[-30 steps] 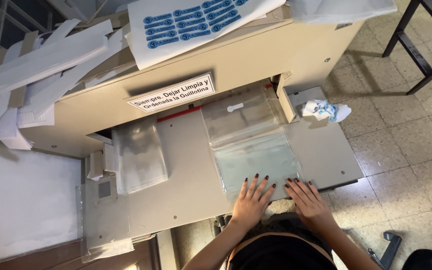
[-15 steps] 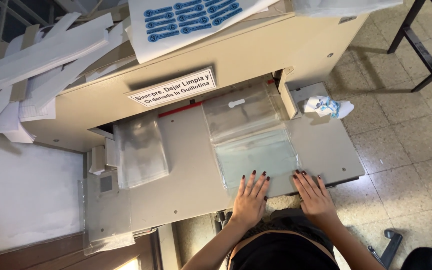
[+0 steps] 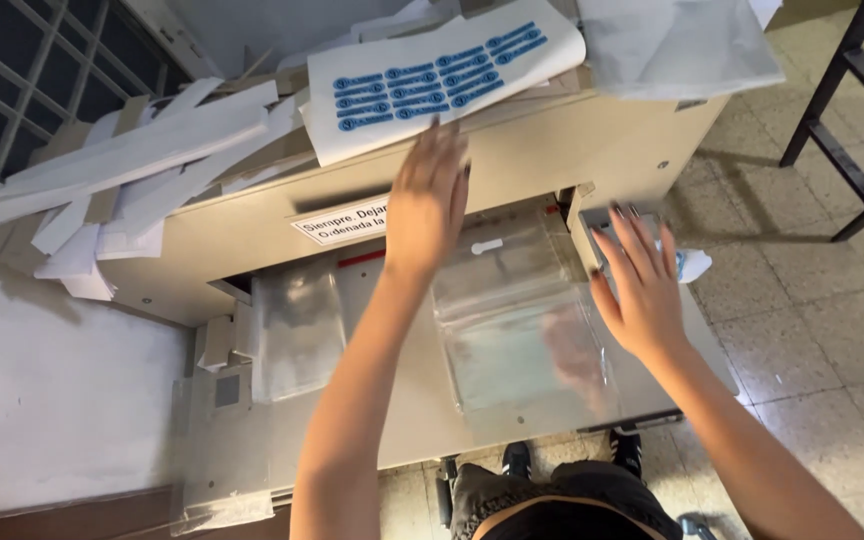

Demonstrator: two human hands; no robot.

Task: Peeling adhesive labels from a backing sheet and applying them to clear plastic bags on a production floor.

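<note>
Both hands up off the worktop (image 3: 392,420) now, where half a second ago lay flat, palms down, at the near edge of the clear bags. Left hand (image 3: 428,200) raised toward the printed sheet (image 3: 432,75), fingers spread and loosely extended, gripping nothing. Right hand (image 3: 637,285) lifted over the right edge of the stack of clear plastic bags (image 3: 522,320), fingers splayed wide, also holding nothing; contact with the top bag hard to judge, possibly just above it. Stack unmoved, lying flat on the beige worktop in front of the cutter's opening, a slot-shaped hang hole near its far end. Second, smaller pile of clear bags (image 3: 297,330) to the left, well apart from the first. White rectangular sign (image 3: 342,222) with dark lettering on the machine's front panel, now partly covered by the left wrist. White sheet with rows of blue oval labels on top of the machine, beside long white paper strips (image 3: 122,165). Crumpled blue-and-white wrapper (image 3: 692,265) just beyond the right hand.
</note>
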